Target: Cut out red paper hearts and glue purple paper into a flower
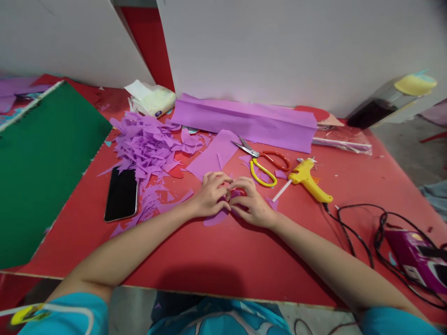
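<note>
the left hand (211, 195) and the right hand (249, 204) met low on the red counter (216, 260), and their fingers pinched and pressed a small purple piece (217, 217) that lay flat there, partly hidden under them. it looked like a folding or shaping step. to do it well, the person would likely need to keep the piece flat on the counter, press with the fingertips, and go slowly so the thin paper would not tear. the scissors (265, 163) lay just behind the hands, and the glue gun (309, 180) lay near the right hand, its tip toward the piece. a heap of purple scraps (150, 144) and a phone (121, 194) sat to the left.
</note>
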Tool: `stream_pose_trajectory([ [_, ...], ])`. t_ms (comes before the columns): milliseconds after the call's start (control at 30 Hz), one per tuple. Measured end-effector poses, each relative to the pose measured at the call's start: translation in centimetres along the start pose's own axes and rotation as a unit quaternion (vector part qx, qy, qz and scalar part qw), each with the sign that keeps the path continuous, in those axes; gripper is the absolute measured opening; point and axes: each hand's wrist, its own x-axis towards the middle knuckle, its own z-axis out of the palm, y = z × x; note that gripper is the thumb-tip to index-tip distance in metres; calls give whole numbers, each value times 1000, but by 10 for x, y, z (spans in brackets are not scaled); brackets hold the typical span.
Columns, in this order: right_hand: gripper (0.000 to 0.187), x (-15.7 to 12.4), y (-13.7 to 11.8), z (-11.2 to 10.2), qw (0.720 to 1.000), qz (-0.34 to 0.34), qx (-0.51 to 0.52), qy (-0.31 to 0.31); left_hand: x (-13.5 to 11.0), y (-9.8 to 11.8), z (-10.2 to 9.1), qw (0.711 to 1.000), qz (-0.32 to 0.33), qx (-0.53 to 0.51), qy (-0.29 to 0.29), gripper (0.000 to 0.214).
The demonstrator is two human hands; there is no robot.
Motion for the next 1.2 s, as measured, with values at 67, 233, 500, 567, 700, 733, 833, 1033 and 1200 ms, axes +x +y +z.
stream_pose_trajectory([
  [67,7,0,0,0,1000,-1,2,-2,0,0,0,1000,-1,3,0,22],
  [233,10,3,3,-1,1000,3,-18,-4,1,0,0,1000,-23,1,2,23],
  [500,11,5,9,0,983,113,-126,71,4,3,-1,991,-111,-14,74,10],
  [567,10,5,9,1,977,146,-125,95,4,3,-1,990,-115,-4,81,12],
  [700,9,5,8,6,975,161,-107,112,3,6,-1,992,-100,28,77,18],
  [733,8,5,7,7,975,160,-106,112,2,7,-1,992,-93,38,80,17],
  [833,8,5,6,9,976,150,-114,109,1,9,0,990,-76,66,97,13],
  [1033,7,5,6,9,976,143,-127,104,1,10,0,987,-78,92,110,12],
  [1200,8,4,6,9,977,150,-118,97,1,11,0,987,-85,96,100,11],
])
